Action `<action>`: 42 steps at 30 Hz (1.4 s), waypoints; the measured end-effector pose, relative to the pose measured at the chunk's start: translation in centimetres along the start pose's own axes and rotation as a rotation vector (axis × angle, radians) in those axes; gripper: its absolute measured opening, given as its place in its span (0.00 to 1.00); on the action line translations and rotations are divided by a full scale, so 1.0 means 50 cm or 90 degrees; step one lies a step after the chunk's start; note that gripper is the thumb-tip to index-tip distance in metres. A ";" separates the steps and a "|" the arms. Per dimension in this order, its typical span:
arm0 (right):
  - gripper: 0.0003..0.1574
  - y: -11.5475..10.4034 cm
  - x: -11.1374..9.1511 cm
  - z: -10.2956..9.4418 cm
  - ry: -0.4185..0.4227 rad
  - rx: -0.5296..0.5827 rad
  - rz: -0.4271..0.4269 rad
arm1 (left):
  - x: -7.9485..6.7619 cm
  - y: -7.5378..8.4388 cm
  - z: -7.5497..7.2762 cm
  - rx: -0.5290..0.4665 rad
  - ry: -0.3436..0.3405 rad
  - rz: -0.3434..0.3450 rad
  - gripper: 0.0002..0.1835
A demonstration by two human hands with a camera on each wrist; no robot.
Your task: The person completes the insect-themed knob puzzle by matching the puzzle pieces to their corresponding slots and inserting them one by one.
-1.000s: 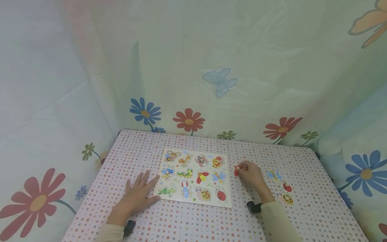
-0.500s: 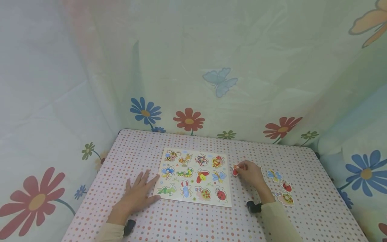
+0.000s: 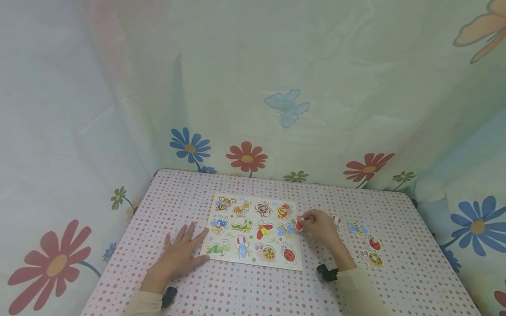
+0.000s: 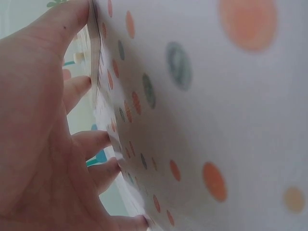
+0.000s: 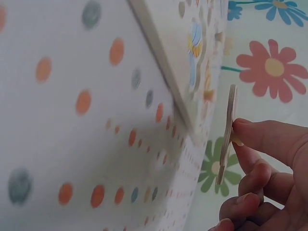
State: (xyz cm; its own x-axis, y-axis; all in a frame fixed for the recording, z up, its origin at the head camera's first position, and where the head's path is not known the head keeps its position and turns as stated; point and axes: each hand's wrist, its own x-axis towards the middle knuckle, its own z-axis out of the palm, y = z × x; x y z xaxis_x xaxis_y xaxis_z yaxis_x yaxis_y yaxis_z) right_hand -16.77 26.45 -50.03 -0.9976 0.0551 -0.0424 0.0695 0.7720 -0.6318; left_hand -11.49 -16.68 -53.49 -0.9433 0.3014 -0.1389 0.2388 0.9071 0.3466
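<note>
Piece (image 3: 299, 224) in the right hand (image 3: 322, 227), puzzle board (image 3: 254, 239) against the left hand (image 3: 178, 255).

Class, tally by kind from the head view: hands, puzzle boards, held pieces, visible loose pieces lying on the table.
Hands, left hand and right hand: 2
Puzzle board: 1
Held piece: 1
Loose pieces, one partly hidden: 4
Total: 8
</note>
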 end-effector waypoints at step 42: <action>0.04 -0.124 0.001 0.135 -0.071 0.047 -0.089 | 0.002 -0.001 0.004 -0.001 -0.003 -0.009 0.43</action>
State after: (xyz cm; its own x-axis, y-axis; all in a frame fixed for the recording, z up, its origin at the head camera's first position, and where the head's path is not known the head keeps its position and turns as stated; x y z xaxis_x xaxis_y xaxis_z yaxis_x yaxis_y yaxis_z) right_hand -17.26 17.40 -51.34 -0.9919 -0.1232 -0.0323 -0.0667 0.7181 -0.6928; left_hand -11.54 -16.64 -53.72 -0.9455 0.2905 -0.1473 0.2260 0.9108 0.3456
